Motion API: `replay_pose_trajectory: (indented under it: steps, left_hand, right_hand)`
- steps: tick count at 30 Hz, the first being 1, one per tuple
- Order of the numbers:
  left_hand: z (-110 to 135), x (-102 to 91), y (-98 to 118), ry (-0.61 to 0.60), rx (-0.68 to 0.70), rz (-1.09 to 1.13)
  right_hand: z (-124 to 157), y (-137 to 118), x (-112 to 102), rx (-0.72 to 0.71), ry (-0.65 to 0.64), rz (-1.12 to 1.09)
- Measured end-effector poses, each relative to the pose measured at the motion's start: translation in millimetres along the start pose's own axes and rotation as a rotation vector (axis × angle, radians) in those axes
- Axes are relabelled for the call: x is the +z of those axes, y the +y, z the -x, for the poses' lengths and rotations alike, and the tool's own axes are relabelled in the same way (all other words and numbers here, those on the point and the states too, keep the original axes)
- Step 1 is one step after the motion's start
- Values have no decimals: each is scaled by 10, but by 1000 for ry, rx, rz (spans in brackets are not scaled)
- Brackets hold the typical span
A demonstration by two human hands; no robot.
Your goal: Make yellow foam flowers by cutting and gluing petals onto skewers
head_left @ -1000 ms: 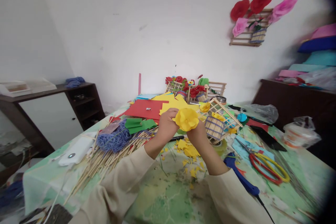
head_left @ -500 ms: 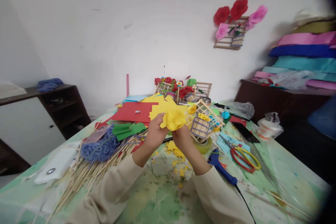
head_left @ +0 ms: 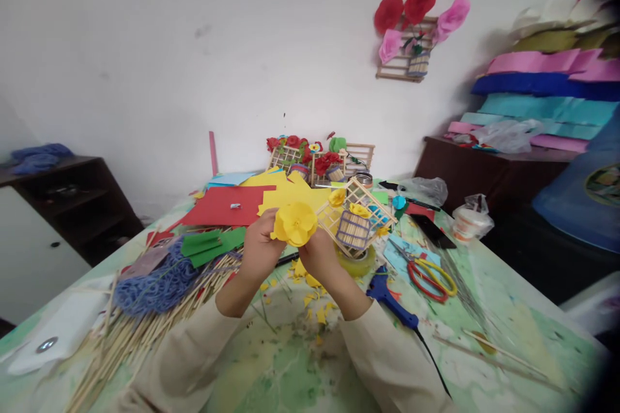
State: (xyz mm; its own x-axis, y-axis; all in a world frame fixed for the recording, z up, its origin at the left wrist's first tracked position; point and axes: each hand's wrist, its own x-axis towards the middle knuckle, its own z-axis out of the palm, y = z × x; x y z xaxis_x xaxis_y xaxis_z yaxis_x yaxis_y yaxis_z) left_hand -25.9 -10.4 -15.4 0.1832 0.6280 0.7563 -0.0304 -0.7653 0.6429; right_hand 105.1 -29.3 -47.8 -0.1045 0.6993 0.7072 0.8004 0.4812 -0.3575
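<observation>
Between both hands, above the table, is a yellow paper flower (head_left: 294,224) with its layered petals facing me. My left hand (head_left: 261,246) is closed on its left edge. From below right, my right hand (head_left: 317,255) closes on the flower's underside; the fingertips are hidden behind it. Just beyond the right hand stands a small stick lattice (head_left: 375,210) with yellow flowers and a little stick basket (head_left: 353,232) on it, next to a roll of tape (head_left: 359,263). Yellow paper scraps (head_left: 314,300) lie on the table below the hands.
A blue glue gun (head_left: 393,300) and scissors (head_left: 429,277) lie on the right. At left are blue yarn (head_left: 155,281), thin sticks (head_left: 145,342) and green paper (head_left: 213,245). Red paper (head_left: 223,205) and yellow sheets (head_left: 285,195) lie behind. A lidded white tub (head_left: 469,224) stands far right.
The view has swung to the right, so everything sits further left in the picture. The flower has turned its face more toward me; both hands still hold it.
</observation>
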Motion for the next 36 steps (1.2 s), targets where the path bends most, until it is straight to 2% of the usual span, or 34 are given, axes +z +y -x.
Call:
replay_pose_trajectory:
  steps: [4,8,15,19,25,28,36]
  left_hand:
    - [-48,1,30,-18,37,-22]
    - [-84,-10,38,36,76,-37]
    - [-77,-19,70,52,76,-59]
    - [-75,-20,125,46,91,-74]
    - [-43,6,111,-6,10,-102]
    - [-13,13,80,-43,-18,-91]
    - [1,-5,43,-51,-60,-47]
  right_hand:
    - [10,7,49,-10,-14,0]
    - [14,12,83,-51,11,-20]
    - [23,15,82,-7,19,-28]
    - [41,20,152,2,10,-50]
    - [61,37,245,-7,0,-63]
    - [63,41,224,-7,26,-102]
    - [31,65,132,13,26,-116]
